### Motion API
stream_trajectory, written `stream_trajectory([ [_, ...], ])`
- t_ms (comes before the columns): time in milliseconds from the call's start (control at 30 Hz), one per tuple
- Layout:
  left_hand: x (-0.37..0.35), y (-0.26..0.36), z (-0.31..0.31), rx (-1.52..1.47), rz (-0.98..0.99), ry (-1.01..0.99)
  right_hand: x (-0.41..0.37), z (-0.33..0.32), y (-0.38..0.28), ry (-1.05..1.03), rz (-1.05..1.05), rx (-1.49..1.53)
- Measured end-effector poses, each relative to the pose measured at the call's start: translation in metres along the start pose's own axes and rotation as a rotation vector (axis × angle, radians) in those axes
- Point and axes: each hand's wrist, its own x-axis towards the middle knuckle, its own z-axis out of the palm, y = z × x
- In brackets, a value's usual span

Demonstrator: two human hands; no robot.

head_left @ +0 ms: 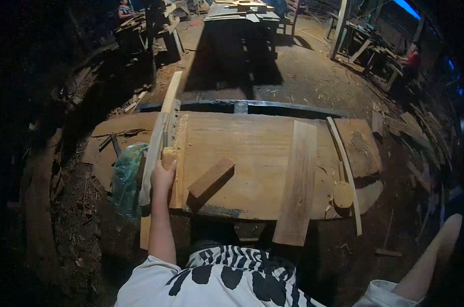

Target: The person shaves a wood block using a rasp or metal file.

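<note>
My left hand (163,176) is closed round a small wooden block (169,155) at the left part of the workbench, beside long narrow strips (155,158) that lie lengthwise away from me. Just right of this hand runs a rough-edged strip (180,169). A brown rectangular block (211,177) rests at an angle on the bench, apart from the hand. My right arm (426,261) reaches out to the far right and ends at a rounded, bent part in the dark; no fingers of that hand show.
The wide plank bench (242,138) also bears a flat board (297,179), a thin curved strip (347,174) and a round-ended wooden piece (343,194). A green plastic bag (127,179) hangs at its left. Beyond stands a table (242,17) with wood; people sit at both sides.
</note>
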Motion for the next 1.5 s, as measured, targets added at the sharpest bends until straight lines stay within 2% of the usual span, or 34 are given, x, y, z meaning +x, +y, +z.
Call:
stream_trajectory([
  [67, 0.004, 0.001, -0.001, 0.013, -0.058, -0.06, 0.003, -0.003, -0.007, -0.055, 0.021, -0.027],
  [133, 0.014, -0.02, 0.013, -0.032, -0.03, -0.042, 0.013, -0.006, -0.017, -0.12, 0.035, -0.052],
  [200, 0.023, -0.031, 0.024, 0.059, -0.019, 0.009, 0.025, -0.008, -0.03, -0.202, 0.048, -0.093],
  [267, 0.012, -0.014, 0.011, -0.007, 0.014, -0.035, 0.035, -0.005, -0.044, -0.286, 0.071, -0.162],
  [367, 0.005, -0.008, 0.008, 0.065, 0.013, -0.032, 0.041, 0.001, -0.062, -0.398, 0.084, -0.251],
  [467, 0.005, -0.005, 0.006, 0.065, 0.027, -0.001, 0.047, 0.002, -0.072, -0.47, 0.096, -0.272],
  [600, 0.014, -0.017, 0.015, -0.082, 0.068, -0.009, 0.049, -0.003, -0.08, -0.559, 0.115, -0.261],
  [667, 0.008, -0.005, 0.005, 0.009, 0.036, -0.009, 0.051, -0.004, -0.082, -0.609, 0.121, -0.253],
  [700, 0.012, -0.015, 0.01, -0.039, 0.06, -0.022, 0.051, -0.005, -0.083, -0.628, 0.124, -0.25],
  [833, 0.014, -0.02, 0.016, 0.033, 0.042, 0.039, 0.05, -0.012, -0.089, -0.679, 0.139, -0.247],
  [1100, 0.01, -0.01, 0.006, 0.046, 0.021, -0.04, 0.05, -0.023, -0.102, -0.769, 0.147, -0.25],
  [1200, 0.014, -0.024, 0.021, 0.046, 0.052, 0.081, 0.052, -0.023, -0.107, -0.811, 0.137, -0.255],
  [1267, 0.015, -0.022, 0.019, 0.029, 0.065, 0.071, 0.052, -0.022, -0.113, -0.838, 0.145, -0.278],
  [1433, 0.004, -0.003, 0.005, 0.055, 0.043, 0.032, 0.051, -0.019, -0.137, -0.871, 0.234, -0.363],
  [1500, 0.008, -0.014, 0.016, 0.074, 0.04, 0.051, 0.048, -0.021, -0.144, -0.868, 0.279, -0.38],
])
